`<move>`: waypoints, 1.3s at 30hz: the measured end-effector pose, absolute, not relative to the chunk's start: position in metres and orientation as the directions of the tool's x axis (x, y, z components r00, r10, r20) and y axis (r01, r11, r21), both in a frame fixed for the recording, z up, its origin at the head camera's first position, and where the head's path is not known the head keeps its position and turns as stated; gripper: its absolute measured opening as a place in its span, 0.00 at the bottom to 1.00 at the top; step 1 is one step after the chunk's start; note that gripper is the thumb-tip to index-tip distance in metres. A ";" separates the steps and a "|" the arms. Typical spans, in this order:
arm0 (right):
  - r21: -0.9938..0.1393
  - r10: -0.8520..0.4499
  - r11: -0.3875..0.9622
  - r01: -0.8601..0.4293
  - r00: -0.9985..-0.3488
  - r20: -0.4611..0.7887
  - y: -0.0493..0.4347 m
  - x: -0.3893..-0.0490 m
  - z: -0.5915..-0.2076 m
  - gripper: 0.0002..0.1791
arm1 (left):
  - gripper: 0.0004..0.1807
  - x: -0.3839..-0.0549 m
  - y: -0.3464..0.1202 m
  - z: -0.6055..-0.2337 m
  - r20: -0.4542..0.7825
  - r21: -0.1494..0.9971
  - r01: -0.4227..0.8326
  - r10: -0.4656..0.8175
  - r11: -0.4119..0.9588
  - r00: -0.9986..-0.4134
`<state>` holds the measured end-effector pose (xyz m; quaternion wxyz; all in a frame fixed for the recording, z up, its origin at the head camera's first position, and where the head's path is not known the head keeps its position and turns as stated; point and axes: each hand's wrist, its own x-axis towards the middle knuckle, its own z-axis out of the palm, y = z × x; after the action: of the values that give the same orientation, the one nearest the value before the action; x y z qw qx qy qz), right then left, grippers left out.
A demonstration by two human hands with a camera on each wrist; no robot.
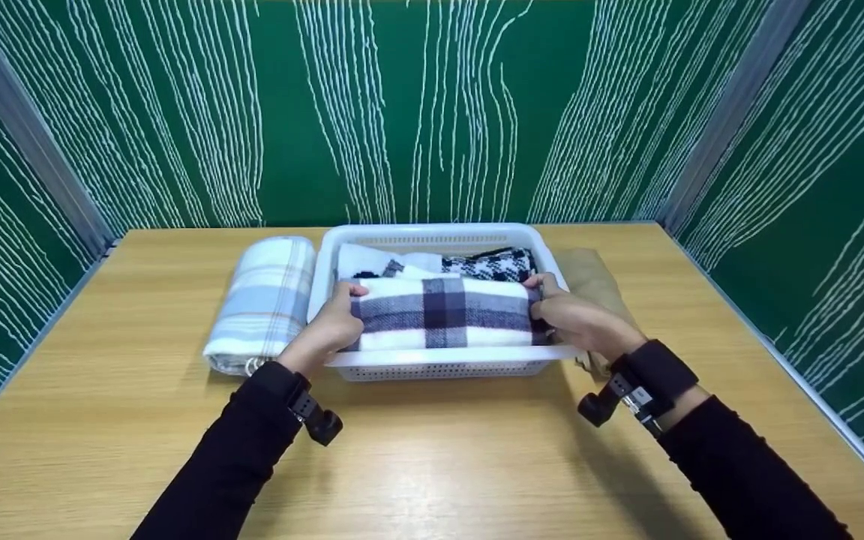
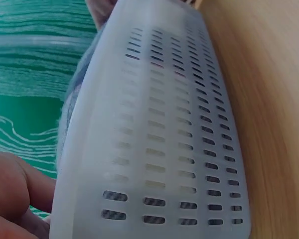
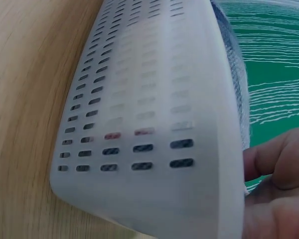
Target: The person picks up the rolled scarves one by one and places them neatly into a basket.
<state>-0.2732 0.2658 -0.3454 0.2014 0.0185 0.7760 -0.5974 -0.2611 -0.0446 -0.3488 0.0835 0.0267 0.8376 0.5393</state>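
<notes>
Held at both ends

Angled inward, the left hand [image 1: 334, 324] and right hand [image 1: 582, 316] grip a folded white-and-purple plaid cloth [image 1: 443, 315] by its left and right ends, in the near half of a white perforated plastic basket [image 1: 439, 358].

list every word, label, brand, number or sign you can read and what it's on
No text can be read: none shows on the white basket, held plaid cloth or green wall.
Any marking on the pale patch of the right wrist strap is too small to read.
</notes>
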 end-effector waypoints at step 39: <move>-0.922 0.018 0.374 -0.097 -0.994 0.112 0.295 -0.259 -0.322 0.22 | 0.45 -0.250 -0.143 -0.326 -0.015 0.664 0.006 0.020 0.747 -1.000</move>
<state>-0.2588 0.2945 -0.3220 -0.0514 -0.0239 0.8274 -0.5587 -0.2503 -0.1432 -0.3255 0.0105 0.0070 0.9346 0.3554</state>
